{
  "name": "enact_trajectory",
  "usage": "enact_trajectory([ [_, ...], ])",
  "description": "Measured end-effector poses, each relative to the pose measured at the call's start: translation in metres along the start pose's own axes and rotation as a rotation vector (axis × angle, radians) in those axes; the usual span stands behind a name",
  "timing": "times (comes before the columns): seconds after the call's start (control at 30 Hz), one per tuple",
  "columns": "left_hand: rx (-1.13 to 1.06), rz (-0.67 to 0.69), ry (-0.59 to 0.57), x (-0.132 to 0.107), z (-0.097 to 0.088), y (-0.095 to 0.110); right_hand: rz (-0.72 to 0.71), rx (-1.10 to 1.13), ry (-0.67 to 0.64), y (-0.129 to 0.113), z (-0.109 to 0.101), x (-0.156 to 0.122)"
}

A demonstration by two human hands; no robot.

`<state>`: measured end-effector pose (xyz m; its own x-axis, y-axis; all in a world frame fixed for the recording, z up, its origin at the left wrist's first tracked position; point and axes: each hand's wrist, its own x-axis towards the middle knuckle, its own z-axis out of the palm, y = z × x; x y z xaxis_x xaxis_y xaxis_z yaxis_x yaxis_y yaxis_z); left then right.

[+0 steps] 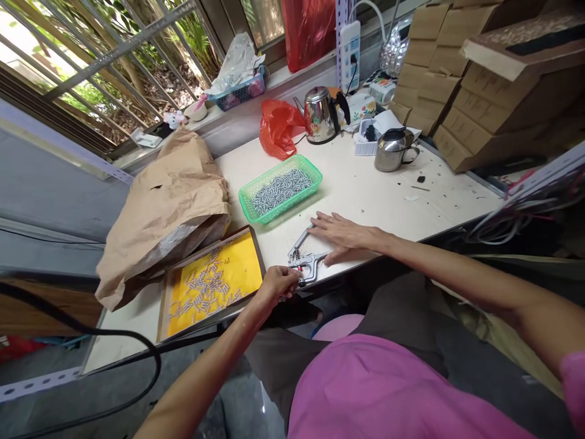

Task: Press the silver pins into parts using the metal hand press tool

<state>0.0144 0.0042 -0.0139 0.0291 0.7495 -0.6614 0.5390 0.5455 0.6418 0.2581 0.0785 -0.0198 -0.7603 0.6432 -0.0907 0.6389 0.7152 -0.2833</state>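
Note:
Metal hand pliers (314,261) with a coil spring lie at the table's front edge, their two handles spread apart. My right hand (342,235) spans the handles, its fingers stretched over the far one and its thumb against the near one. At the jaw end, by a small red part, my left hand (280,283) is closed in a pinch; whatever its fingertips hold is too small to make out. Left of it sits a shallow tray (256,244) with a yellow lining, scattered with small metal pins (208,286). A green basket (247,208) full of small silvery metal pieces (282,192) stands behind the pliers.
Crumpled brown paper (169,201) borders the tray. Toward the back are a red plastic bag (278,128), a steel kettle (319,116), a small steel pot (392,151) and a white container (365,146). Cardboard boxes (493,103) are stacked at the right.

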Motion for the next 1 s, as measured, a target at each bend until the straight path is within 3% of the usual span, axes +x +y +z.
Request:
enact_trajectory([
  [0.3,-0.031,-0.018,0.054,-0.007,0.006,0.003,0.021,-0.062,-0.051,-0.006,-0.021,0.014],
  [0.8,-0.018,-0.057,0.099,-0.015,0.011,0.007,0.068,-0.108,-0.021,-0.012,-0.018,0.003],
  [0.9,0.228,0.107,0.232,-0.021,0.010,0.005,0.067,-0.120,0.002,-0.013,-0.014,0.004],
  [1.0,0.527,0.449,0.442,-0.022,0.014,0.008,0.059,-0.127,0.032,-0.015,-0.010,0.002],
])
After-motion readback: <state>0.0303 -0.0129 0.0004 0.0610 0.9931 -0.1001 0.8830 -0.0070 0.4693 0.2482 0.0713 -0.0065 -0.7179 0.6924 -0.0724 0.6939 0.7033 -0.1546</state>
